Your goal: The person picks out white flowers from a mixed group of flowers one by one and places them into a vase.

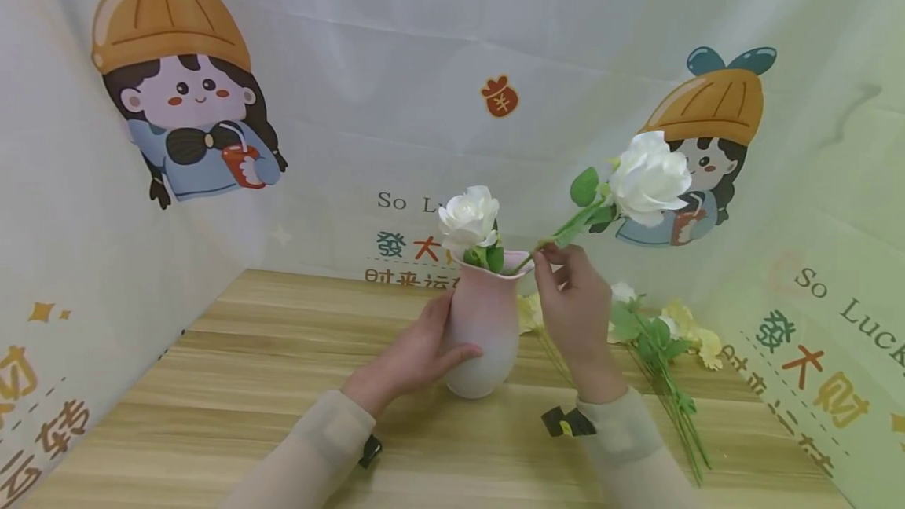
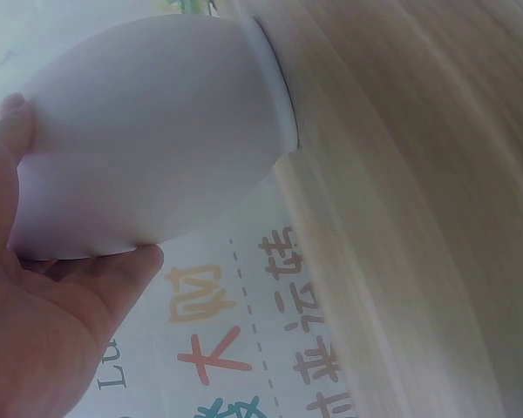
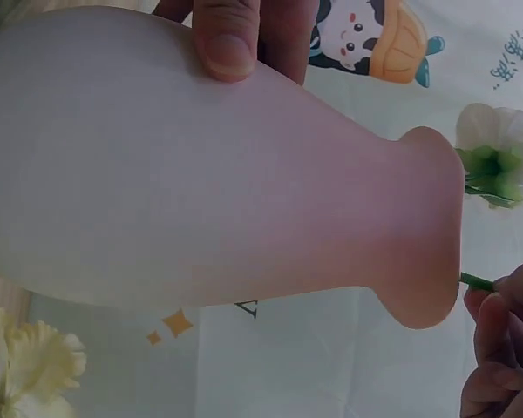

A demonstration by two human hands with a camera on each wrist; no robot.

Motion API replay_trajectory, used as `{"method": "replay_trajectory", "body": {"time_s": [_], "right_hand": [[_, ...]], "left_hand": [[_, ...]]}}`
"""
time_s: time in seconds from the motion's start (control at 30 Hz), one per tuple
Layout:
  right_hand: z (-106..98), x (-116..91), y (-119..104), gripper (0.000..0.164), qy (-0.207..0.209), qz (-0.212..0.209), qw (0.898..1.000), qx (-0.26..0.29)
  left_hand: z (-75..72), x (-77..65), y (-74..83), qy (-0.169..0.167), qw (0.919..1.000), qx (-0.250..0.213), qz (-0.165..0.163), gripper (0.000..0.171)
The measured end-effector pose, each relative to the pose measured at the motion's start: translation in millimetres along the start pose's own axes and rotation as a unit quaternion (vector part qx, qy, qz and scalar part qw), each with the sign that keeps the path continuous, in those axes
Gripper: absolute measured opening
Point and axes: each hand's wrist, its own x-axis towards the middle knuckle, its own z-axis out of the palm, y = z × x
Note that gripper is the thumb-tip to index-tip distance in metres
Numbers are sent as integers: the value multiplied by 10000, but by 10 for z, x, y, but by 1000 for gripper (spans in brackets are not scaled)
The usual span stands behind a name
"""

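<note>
A pink-and-white vase (image 1: 483,328) with a wavy rim stands upright on the table. My left hand (image 1: 417,352) holds its side, thumb across the front and fingers round the left; the left wrist view shows that hand (image 2: 61,296) against the vase's body (image 2: 157,131). One white rose (image 1: 470,218) stands in the vase mouth. My right hand (image 1: 576,313) pinches the green stem of a second white rose (image 1: 649,179) just at the rim. That stem (image 3: 477,281) slants into the opening, its bloom leaning out to the right. Its lower end is hidden inside the vase.
Several artificial flowers with green stems (image 1: 668,368) lie on the wooden table (image 1: 269,383) at the right. A pale yellow flower (image 1: 529,313) lies behind the vase, partly covered by my right hand. A printed cloth (image 1: 339,100) hangs behind and at both sides.
</note>
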Motion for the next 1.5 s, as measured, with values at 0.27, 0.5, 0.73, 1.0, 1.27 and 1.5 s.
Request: {"method": "replay_trajectory", "body": {"time_s": [0.27,0.5,0.73,1.0,1.27,1.5], "right_hand": [[40,-47,-15,17,-431,402,9981,-163],[45,-35,-48,14,-412,332,9983,-264],[56,-22,-76,13,-717,405,9956,-439],[23,-28,-70,16,-811,889,9925,-207],[20,-13,-72,16,-716,501,9958,-272],[14,-16,-63,15,-621,413,9970,-195]], "left_hand": [[0,7,1,9,9999,-17,108,96],[-9,3,13,3,9999,-49,95,97],[-15,8,20,44,9999,-97,32,95],[-10,7,6,8,10000,-27,23,97],[-2,14,3,29,10000,60,59,96],[-3,11,6,68,9999,31,88,96]]}}
